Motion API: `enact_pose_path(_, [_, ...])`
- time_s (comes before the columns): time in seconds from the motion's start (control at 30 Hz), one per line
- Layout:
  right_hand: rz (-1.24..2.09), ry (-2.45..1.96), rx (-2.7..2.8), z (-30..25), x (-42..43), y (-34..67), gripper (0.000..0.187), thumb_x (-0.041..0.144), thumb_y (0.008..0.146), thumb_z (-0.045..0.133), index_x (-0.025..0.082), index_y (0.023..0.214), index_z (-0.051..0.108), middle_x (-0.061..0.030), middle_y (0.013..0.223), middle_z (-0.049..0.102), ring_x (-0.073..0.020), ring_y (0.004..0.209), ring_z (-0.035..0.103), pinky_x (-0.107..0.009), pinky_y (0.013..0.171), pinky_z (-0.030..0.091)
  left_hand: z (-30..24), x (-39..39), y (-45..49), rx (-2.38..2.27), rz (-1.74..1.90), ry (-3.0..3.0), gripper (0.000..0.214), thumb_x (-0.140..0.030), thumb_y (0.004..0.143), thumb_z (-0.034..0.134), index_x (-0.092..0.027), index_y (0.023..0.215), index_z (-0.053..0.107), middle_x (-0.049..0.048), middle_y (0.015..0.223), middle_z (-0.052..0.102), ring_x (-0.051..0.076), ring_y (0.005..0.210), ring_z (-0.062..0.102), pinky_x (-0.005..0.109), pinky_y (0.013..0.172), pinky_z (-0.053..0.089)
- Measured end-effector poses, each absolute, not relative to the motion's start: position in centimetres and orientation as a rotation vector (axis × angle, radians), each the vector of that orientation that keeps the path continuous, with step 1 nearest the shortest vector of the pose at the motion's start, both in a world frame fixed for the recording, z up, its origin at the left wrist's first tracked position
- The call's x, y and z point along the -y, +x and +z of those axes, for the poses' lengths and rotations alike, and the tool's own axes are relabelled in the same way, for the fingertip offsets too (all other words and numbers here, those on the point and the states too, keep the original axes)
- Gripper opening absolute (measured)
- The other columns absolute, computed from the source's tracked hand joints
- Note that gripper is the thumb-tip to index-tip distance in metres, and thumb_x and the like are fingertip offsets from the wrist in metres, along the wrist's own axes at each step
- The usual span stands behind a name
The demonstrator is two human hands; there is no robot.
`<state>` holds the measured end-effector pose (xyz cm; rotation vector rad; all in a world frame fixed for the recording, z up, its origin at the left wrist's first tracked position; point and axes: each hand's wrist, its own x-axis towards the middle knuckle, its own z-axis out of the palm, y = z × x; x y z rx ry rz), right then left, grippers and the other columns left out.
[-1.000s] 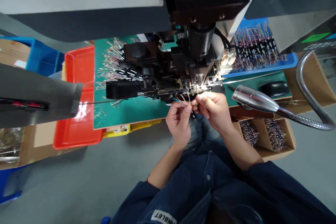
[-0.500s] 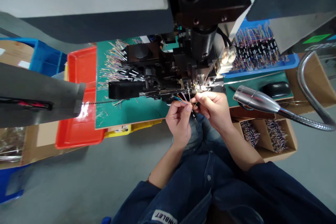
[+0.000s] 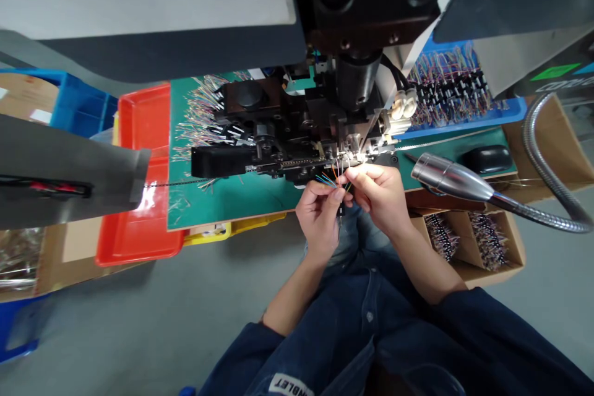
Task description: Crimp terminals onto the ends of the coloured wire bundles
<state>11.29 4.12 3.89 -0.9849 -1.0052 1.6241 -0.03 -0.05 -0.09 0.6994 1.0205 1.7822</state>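
My left hand [image 3: 321, 218] pinches a bundle of thin coloured wires [image 3: 326, 180], whose blue, orange and white ends fan out above the fingers. A black sleeved part of the bundle [image 3: 341, 209] hangs below, between the hands. Close beside it, my right hand [image 3: 378, 193] is closed, thumb against forefinger, on a single thin wire at the front of the crimping machine [image 3: 315, 111]. The wire's tip is too small to make out against the lit metal parts of the machine.
Wire bundles lie behind the machine on the green mat [image 3: 232, 198] and in a blue tray [image 3: 496, 112]. A red tray [image 3: 139, 229] stands left. To the right are a gooseneck lamp [image 3: 450, 176], a black computer mouse [image 3: 487, 159] and a cardboard box [image 3: 510, 266] with more bundles.
My left hand has shifted slightly right, closer to my right hand, and the wire ends have moved with it. My right hand stays at nearly the same spot by the machine.
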Motion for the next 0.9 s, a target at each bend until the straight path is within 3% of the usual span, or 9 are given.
enact_pose_path(0.33, [1.610, -1.091, 1.001, 4.1, -4.2, 11.1, 0.041, 0.061, 0.100, 0.084, 0.023, 0.088, 0.091, 0.0061, 0.049, 0.051, -0.0116, 0.046, 0.044, -0.030, 0.054, 0.048, -0.1, -0.1, 0.1, -1.062, 1.803, 0.686, 0.030, -0.042, 0.096, 0.097, -0.022, 0.093, 0.075, -0.0017, 0.084, 0.079, 0.011, 0.069, 0.074, 0.023, 0.067, 0.062])
enact_pose_path(0.67, [1.523, -1.072, 1.137, 5.0, -4.2, 11.4, 0.031, 0.050, 0.102, 0.083, 0.022, 0.093, 0.092, 0.0039, 0.055, 0.061, -0.0107, 0.046, 0.046, -0.027, 0.048, 0.040, 0.1, 0.0, 0.1, -1.036, 1.789, 0.688, 0.029, -0.041, 0.096, 0.097, -0.022, 0.092, 0.075, -0.0030, 0.080, 0.076, 0.010, 0.066, 0.070, 0.022, 0.067, 0.060])
enact_pose_path(0.77, [1.495, -1.073, 1.180, 5.5, -4.1, 11.3, 0.027, 0.048, 0.100, 0.086, 0.022, 0.099, 0.093, 0.0050, 0.053, 0.059, -0.0112, 0.046, 0.047, -0.027, 0.048, 0.040, 0.0, 0.2, 0.1, -1.035, 1.766, 0.709, 0.031, -0.044, 0.096, 0.096, -0.022, 0.092, 0.075, -0.0031, 0.077, 0.074, 0.010, 0.062, 0.067, 0.023, 0.063, 0.059])
enact_pose_path(0.9, [1.486, -1.111, 1.157, 5.2, -4.0, 11.3, 0.029, 0.049, 0.102, 0.085, 0.023, 0.092, 0.093, 0.0048, 0.052, 0.057, -0.0123, 0.046, 0.048, -0.028, 0.047, 0.040, -0.2, 0.4, 0.2, -1.042, 1.727, 0.708, 0.030, -0.043, 0.099, 0.094, -0.022, 0.092, 0.074, -0.0030, 0.077, 0.073, 0.012, 0.065, 0.069, 0.026, 0.064, 0.062])
